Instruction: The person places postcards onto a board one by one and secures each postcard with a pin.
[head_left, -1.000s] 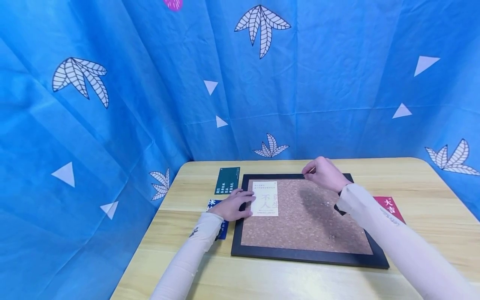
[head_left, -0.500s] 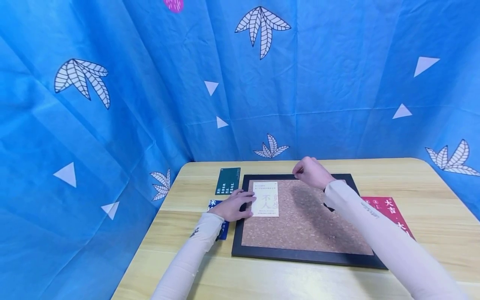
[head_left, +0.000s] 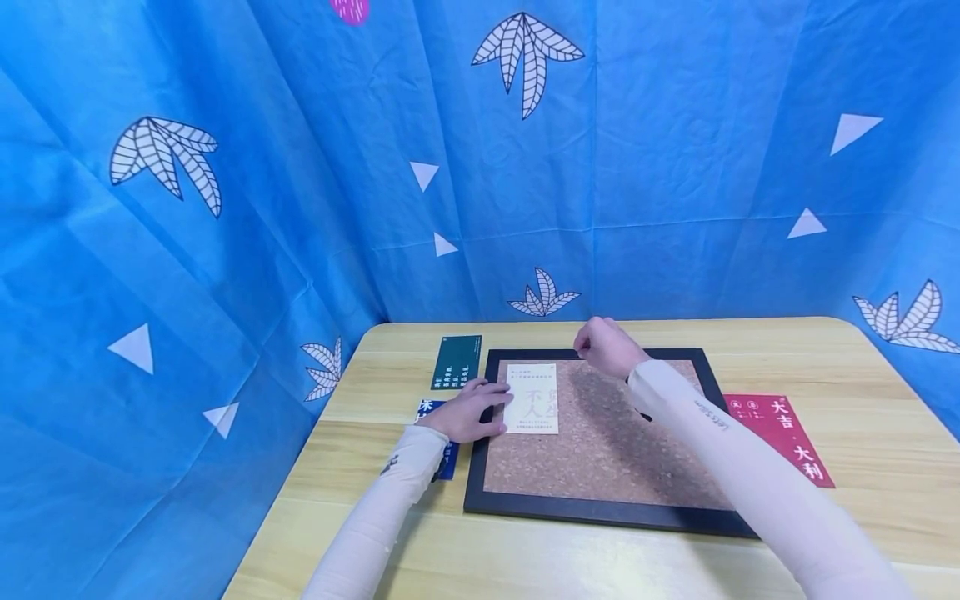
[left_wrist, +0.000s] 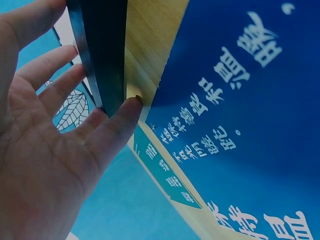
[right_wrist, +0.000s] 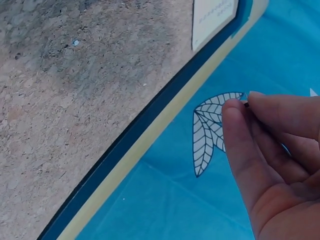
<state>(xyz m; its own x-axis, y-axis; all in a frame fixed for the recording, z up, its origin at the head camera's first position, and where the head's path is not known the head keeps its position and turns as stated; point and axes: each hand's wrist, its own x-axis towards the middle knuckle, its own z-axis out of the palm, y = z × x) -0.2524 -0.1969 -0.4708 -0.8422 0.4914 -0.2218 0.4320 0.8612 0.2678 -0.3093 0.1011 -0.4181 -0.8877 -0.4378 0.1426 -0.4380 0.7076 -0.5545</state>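
Note:
A cream card [head_left: 531, 375] with pale printed characters lies on the left part of a black-framed cork board [head_left: 600, 450]. My left hand [head_left: 474, 412] reaches over the board's left frame, its fingertips at the card's left edge. In the left wrist view those fingers are spread and fairly straight, the little finger beside the frame [left_wrist: 102, 50]. Above the board's far edge, right of the card, is my right hand [head_left: 606, 346]. Its thumb and forefinger pinch a tiny dark thing [right_wrist: 245, 104], mostly hidden between the fingertips; I cannot tell its kind.
A green card [head_left: 457, 358] and a blue card [head_left: 426, 407], partly under the left hand, lie left of the board. To its right is a red card [head_left: 780, 429]. The wooden table [head_left: 585, 558] ends at a blue patterned cloth [head_left: 675, 167] behind and at left.
My right hand has moved left along the board's far edge, closer to the cream card, uncovering more of the red card. The left hand and the cards have stayed in place.

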